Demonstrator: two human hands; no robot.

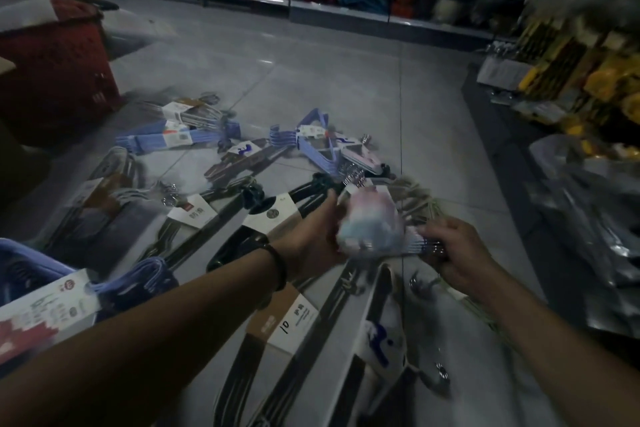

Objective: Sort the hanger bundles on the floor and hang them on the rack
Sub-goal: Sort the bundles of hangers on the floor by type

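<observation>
gripping a pastel plastic hanger bundle with a blurred paper sleeve (370, 225) in both hands, over the grey tiled floor (311, 80). left hand (311, 239) curled round the sleeve end, right hand (457, 253) closed on the chrome hooks (433, 248). long axis roughly left-right between the hands, hooks toward the right; probably best leading with the right when hanging. no rack identifiable here. underneath: black hanger bundles with brown-and-white card sleeves (280, 319), handwritten "10" legible on one; remaining print too blurred to read.
</observation>
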